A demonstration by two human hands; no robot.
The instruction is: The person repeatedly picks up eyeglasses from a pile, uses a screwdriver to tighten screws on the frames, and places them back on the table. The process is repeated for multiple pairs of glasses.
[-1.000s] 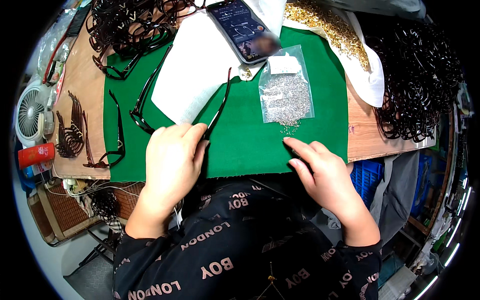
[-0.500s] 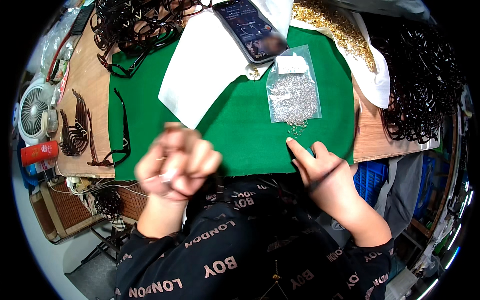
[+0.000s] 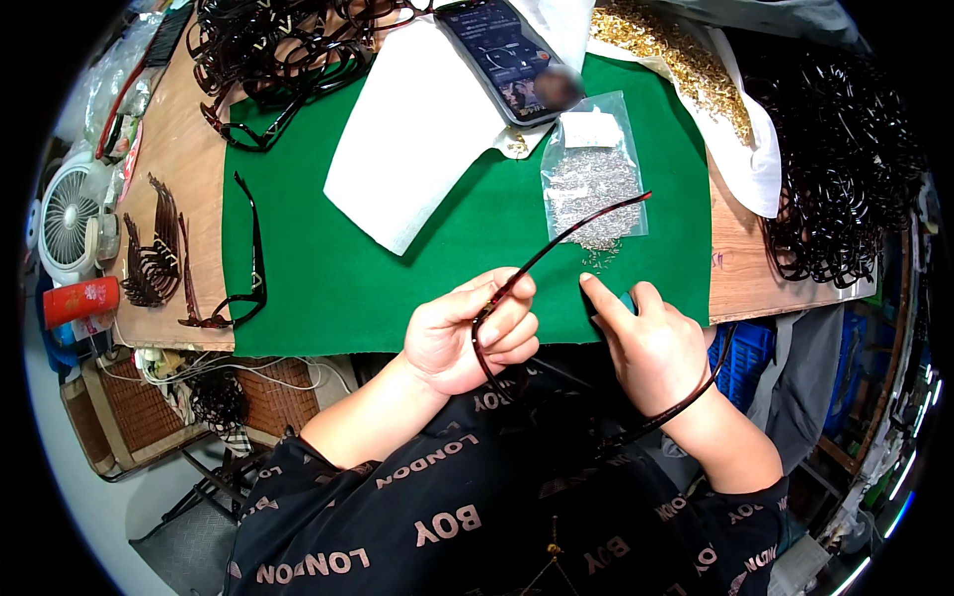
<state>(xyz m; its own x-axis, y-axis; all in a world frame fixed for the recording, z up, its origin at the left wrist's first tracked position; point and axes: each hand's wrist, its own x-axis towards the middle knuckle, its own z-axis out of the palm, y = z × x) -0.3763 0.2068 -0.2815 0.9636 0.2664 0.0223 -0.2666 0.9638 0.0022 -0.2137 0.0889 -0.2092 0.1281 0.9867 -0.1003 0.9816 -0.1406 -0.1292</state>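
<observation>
The eyeglass frame (image 3: 517,288) sat pinched in the closed left hand (image 3: 472,333), one temple slanting up past the grip toward the bag of tiny screws (image 3: 593,179). The right hand (image 3: 651,343), forefinger out, held nothing I could see; fitting seemed unfinished.

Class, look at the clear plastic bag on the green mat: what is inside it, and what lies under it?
Inside the clear plastic bag lie many tiny silvery metal parts, too small to identify, and a white slip. A few spill onto the green mat under it. The mat beneath is mostly covered.
</observation>
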